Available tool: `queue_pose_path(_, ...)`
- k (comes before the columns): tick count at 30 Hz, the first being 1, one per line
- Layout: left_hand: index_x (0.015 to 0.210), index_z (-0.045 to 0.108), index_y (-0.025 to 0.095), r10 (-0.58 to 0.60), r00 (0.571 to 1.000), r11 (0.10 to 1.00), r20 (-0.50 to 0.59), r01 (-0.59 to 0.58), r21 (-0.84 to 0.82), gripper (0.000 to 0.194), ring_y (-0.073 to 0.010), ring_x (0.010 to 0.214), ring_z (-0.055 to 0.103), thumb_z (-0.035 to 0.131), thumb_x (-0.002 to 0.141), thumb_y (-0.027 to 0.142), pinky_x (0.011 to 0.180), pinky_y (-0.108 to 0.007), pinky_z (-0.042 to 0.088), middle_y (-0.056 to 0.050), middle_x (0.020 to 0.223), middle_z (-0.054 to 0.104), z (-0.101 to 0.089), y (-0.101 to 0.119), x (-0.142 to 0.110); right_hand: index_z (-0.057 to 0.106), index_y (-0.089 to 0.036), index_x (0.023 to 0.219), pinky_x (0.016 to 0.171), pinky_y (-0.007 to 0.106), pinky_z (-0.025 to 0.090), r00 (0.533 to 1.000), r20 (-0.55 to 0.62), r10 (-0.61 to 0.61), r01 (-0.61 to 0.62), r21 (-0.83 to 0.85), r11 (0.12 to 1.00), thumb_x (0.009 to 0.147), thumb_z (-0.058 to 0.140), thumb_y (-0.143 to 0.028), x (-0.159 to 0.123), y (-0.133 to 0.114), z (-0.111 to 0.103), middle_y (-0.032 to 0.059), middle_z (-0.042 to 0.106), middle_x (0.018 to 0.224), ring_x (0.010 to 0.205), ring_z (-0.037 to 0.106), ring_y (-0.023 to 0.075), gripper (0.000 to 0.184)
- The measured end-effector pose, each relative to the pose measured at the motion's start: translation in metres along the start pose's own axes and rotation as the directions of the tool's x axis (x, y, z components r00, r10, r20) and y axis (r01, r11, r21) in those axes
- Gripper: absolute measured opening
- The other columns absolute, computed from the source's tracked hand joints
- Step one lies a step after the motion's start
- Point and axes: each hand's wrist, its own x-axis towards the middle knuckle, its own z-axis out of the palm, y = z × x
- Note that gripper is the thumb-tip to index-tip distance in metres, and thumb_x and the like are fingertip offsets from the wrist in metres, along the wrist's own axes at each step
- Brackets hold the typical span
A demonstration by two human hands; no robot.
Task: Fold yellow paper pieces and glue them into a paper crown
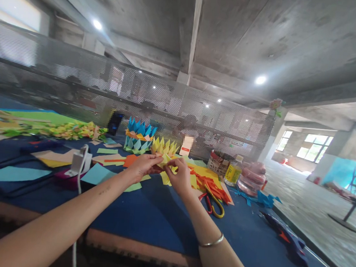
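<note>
Left hand and right hand meet, fingertips pinching yellow paper above the blue table, near the yellow crown. I judge uneven pulling could tear that paper, or a slack pinch drop it; finer detail unclear to me.

The grip of the left hand and that of the right hand meet at a small yellow folded-paper piece, pinched between the fingertips above a table with a dark blue top. A silver metal bangle circles the right forearm. Just beyond stand a blue-and-green tiered paper ornament with pointed tips and a yellow spiky paper ornament. To the right lie orange paper strips, scissors with yellow and red handles and a dark blue glue gun with an orange trigger. A grey perforated metal screen rises behind.
</note>
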Motion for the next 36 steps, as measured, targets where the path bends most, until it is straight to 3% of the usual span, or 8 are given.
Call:
queue_pose_path(5,0.074,0.068,0.011,-0.058,0.985,0.995,0.16,0.07,-0.072,0.006,-0.0142,0.067,0.069,0.071,0.069,0.009,0.07,-0.023,0.055,-0.006,0.073,0.073,-0.0038,-0.0018,0.0024,0.057,-0.017,0.072,0.06,0.025,0.042,0.987,-0.018,0.161,-0.157,0.145,0.977,0.077,0.056,-0.024,0.0004,-0.0043,0.0005,0.0003,0.061,0.068,0.064,0.055,0.0132,0.008)
queue_pose_path(8,0.073,0.068,0.012,-0.078,0.984,0.994,0.162,0.088,-0.059,0.006,-0.0151,0.068,0.069,0.071,0.069,0.008,0.071,-0.024,0.055,-0.007,0.073,0.073,-0.0056,-0.0031,0.004,0.057,-0.017,0.073,0.058,0.024,0.041,0.984,-0.027,0.179,-0.171,0.188,0.967,0.075,0.057,-0.026,0.0003,-0.0075,0.0005,0.0004,0.061,0.068,0.062,0.055,0.0129,0.009)
queue_pose_path(19,0.073,0.07,0.009,-0.084,0.987,0.989,0.139,0.1,-0.106,0.011,-0.0143,0.064,0.069,0.061,0.075,0.003,0.068,-0.023,0.055,-0.008,0.07,0.073,-0.0026,-0.0002,0.0019,0.07,-0.02,0.085,0.057,0.023,0.042,0.996,-0.053,0.079,-0.07,0.158,0.985,0.076,0.058,-0.027,0.0003,-0.0055,0.0008,0.0016,0.062,0.071,0.063,0.055,0.0124,0.017)
queue_pose_path(29,0.072,0.069,0.01,-0.082,0.991,0.992,0.101,0.092,-0.092,0.01,-0.0161,0.062,0.069,0.06,0.075,0.008,0.068,-0.026,0.055,-0.009,0.068,0.073,-0.0004,0.0028,-0.0002,0.074,-0.022,0.086,0.059,0.023,0.044,0.997,-0.048,0.067,-0.059,0.161,0.985,0.079,0.058,-0.025,-0.0002,-0.0087,-0.0022,0.0024,0.063,0.075,0.063,0.055,0.0113,0.018)
queue_pose_path(36,0.07,0.069,0.008,-0.107,0.991,0.984,0.085,0.118,-0.132,0.013,-0.0134,0.057,0.067,0.058,0.075,0.005,0.062,-0.022,0.055,-0.008,0.063,0.072,0.0007,0.0049,-0.0014,0.075,-0.024,0.088,0.067,0.026,0.046,0.997,-0.03,-0.074,0.076,0.076,0.994,0.081,0.057,-0.021,-0.0009,-0.0023,-0.0025,0.0032,0.063,0.076,0.072,0.058,0.0143,0.02)
